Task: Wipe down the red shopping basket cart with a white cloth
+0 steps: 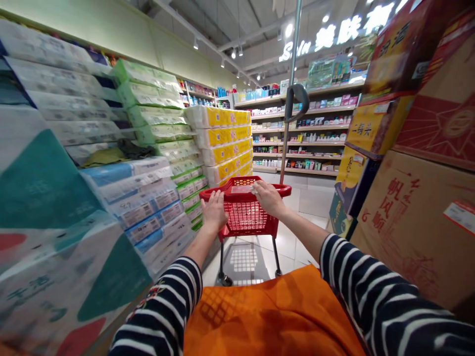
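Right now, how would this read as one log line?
left hand: on red cart handle | right hand: on handle | left: stacked packs | right: stacked cartons

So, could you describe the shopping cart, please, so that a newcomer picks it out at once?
Look between the tissue packs on the left and the cartons on the right. There, the left hand and right hand rest on the shopping cart. Unlike those packs and cartons, it has a bright red mesh basket on thin, wheeled legs.

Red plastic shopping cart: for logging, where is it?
Head view, centre: the red plastic shopping cart is under the left hand and right hand, left of a brown cardboard box.
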A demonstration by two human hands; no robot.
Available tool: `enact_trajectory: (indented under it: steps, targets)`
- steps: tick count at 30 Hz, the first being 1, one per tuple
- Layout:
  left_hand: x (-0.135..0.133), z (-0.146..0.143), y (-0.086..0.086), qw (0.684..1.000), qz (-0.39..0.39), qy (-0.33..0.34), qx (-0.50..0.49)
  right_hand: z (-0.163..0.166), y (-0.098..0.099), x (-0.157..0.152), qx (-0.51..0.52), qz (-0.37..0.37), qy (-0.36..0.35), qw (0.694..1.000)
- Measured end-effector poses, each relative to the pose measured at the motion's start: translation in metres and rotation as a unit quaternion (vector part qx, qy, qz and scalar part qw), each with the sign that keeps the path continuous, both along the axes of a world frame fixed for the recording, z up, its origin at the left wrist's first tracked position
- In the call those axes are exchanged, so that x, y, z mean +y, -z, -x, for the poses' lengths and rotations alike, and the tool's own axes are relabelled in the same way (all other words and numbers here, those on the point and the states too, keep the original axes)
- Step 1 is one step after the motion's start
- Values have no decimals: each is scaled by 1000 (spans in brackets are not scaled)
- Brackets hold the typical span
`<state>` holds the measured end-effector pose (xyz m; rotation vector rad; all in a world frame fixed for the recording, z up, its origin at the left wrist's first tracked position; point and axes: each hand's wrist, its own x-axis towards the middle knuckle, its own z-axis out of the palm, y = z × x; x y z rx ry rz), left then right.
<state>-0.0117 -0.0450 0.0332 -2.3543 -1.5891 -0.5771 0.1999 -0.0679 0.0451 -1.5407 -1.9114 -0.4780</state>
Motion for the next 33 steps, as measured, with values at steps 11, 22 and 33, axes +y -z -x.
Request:
enact_trajectory:
  steps: [11,22,33]
  targets:
    - [-11,-17,-2,1000,15,19,13,-7,0,-1,97,2,98,990]
    - [-10,-14,2,999,-2,32,21,-6,-12,0,86,-11,80,993]
    - [-10,-5,4,1000,3,13,26,6,2,-4,-24,-22,-11,999]
